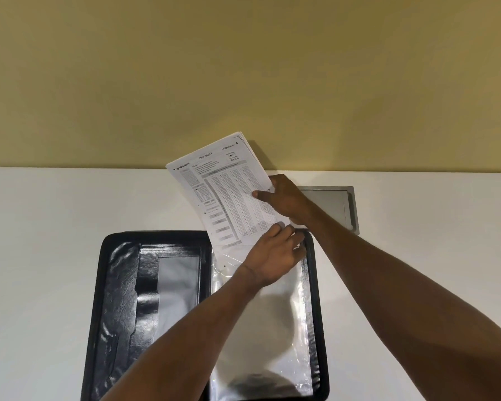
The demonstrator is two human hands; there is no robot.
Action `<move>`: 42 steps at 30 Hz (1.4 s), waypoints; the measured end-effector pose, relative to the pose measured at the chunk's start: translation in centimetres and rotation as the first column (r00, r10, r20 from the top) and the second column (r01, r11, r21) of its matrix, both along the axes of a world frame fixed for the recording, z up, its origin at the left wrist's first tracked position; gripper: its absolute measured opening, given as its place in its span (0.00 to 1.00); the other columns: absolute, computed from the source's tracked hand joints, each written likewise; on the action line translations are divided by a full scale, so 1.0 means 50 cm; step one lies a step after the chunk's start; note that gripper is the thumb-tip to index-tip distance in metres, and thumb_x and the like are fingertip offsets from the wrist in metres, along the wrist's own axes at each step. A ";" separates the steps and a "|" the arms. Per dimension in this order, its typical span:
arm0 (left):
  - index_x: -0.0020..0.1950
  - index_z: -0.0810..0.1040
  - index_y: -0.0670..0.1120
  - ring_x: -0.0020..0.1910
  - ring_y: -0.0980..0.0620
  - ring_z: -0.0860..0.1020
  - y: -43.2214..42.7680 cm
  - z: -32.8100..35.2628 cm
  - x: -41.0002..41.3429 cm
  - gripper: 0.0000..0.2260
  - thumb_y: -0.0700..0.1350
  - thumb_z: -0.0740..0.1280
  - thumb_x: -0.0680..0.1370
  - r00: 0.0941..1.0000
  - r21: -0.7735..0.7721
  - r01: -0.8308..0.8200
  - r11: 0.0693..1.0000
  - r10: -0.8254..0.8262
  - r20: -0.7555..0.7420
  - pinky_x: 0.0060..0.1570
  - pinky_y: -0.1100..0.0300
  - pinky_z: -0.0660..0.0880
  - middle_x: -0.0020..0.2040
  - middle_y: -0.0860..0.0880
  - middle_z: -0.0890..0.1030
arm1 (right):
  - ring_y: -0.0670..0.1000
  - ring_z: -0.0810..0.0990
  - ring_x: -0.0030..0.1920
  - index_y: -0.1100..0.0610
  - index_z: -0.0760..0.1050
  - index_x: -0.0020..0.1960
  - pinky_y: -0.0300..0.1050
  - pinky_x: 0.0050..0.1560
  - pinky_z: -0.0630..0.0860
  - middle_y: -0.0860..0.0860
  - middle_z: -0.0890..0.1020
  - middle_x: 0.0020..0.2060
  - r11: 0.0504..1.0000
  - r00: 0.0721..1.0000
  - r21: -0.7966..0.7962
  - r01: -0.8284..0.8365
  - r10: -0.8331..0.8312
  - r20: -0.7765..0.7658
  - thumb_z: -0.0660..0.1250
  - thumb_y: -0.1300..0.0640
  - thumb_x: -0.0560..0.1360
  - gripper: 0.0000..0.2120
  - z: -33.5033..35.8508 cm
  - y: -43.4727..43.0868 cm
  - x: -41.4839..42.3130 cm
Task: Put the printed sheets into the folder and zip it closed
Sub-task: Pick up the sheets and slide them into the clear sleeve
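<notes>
Black leather-look zip folder (119, 314) lies open flat nearest me, clear plastic sleeve (272, 342) on its right half. My right hand (287, 201) pinches the stack of white printed sheets (223, 192) by its right edge, btm edge at the sleeve mouth. My left hand (272, 256) curls at that corner, on sheets or sleeve, can't tell. Insertion step, I reckon; next: slide stack down straight w/o buckling. Surface: white tabletop (41, 241), grey metal hatch (336, 201), yellow wall (243, 68) behind.
</notes>
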State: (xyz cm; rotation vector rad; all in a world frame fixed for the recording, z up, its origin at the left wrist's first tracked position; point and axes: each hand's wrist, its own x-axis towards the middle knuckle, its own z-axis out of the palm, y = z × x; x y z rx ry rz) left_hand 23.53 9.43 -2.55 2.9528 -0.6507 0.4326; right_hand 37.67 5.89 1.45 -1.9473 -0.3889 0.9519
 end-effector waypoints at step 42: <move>0.56 0.84 0.50 0.52 0.44 0.81 -0.050 -0.048 0.013 0.10 0.40 0.70 0.77 0.939 -0.119 -0.299 0.947 0.270 -0.211 0.52 0.49 0.76 0.55 0.50 0.84 | 0.53 0.84 0.61 0.59 0.78 0.70 0.50 0.68 0.78 0.54 0.84 0.63 0.993 0.930 -0.109 -0.042 -0.001 -0.368 0.74 0.59 0.77 0.22 -0.093 -0.113 0.009</move>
